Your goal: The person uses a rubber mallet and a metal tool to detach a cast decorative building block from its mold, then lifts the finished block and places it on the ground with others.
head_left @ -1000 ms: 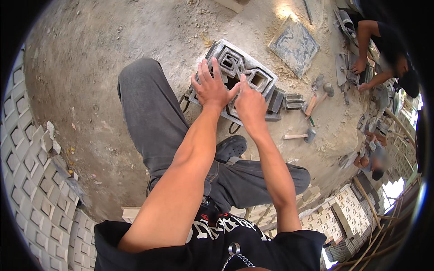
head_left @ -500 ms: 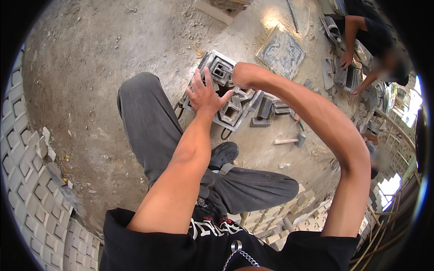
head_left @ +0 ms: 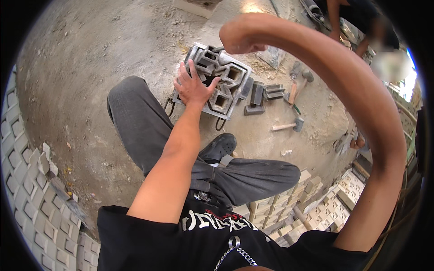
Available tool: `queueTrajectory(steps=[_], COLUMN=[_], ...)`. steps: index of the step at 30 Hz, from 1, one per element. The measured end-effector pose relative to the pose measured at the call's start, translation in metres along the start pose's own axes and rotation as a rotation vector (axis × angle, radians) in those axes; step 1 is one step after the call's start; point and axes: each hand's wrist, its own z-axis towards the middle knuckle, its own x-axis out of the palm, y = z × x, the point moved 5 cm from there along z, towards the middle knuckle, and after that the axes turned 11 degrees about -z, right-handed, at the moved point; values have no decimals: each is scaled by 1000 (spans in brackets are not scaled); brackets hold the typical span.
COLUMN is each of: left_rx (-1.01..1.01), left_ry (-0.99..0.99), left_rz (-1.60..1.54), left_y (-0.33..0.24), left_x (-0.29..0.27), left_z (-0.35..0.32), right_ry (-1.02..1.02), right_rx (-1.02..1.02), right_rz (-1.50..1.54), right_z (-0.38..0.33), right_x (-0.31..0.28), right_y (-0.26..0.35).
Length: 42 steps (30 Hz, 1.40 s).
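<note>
Dusty brown floor, stacked pale blocks at left, sunlit patch at top, bright opening at right

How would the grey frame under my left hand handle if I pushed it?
Probably stiff: the grey frame has straight edges. Likely heavy, with thick-walled blocks crowding it. Unlikely to tip, lying broad and low on the ground.

The mould looks like worn grey metal, matt and chalky with dust. The ground is rough and powdery. The nearer hammer combines pale, smooth wood with dull metal. The trousers are matt grey cloth, the shoe looks like dull plastic, and the neck chain is glossy, polished metal.
</note>
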Motion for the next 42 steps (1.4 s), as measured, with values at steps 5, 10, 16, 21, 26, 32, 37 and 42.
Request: queueTrajectory(steps=[5, 10, 16, 21, 26, 32, 37, 42], left_rx=[9, 94, 78, 94, 208, 971, 1145, 1134], left_ry=[23, -98, -50, -27, -48, 206, 577, 793], left_rz=[-57, -30, -21, 26, -58, -547, -315, -229], left_y=[-8, -10, -4, 6, -3, -107, -202, -209], left_x=[-2, -1, 5, 7, 13, 20, 110, 174], left_z=[-2, -4, -6, -6, -13, -79, -139, -153], right_ry=[34, -72, -78, -77, -246, -267, -311, -295], right_rx=[79, 269, 442, 422, 390, 301, 244, 222], right_rz=[309, 897, 1296, 1814, 2285, 2255, 2185, 2186], right_z=[-58, -117, -147, -94, -52, -33, -30, -16], right_x=[18, 109, 254, 406, 525, 560, 545, 545], right_y=[-24, -52, -46, -12, 27, 62, 80, 98])
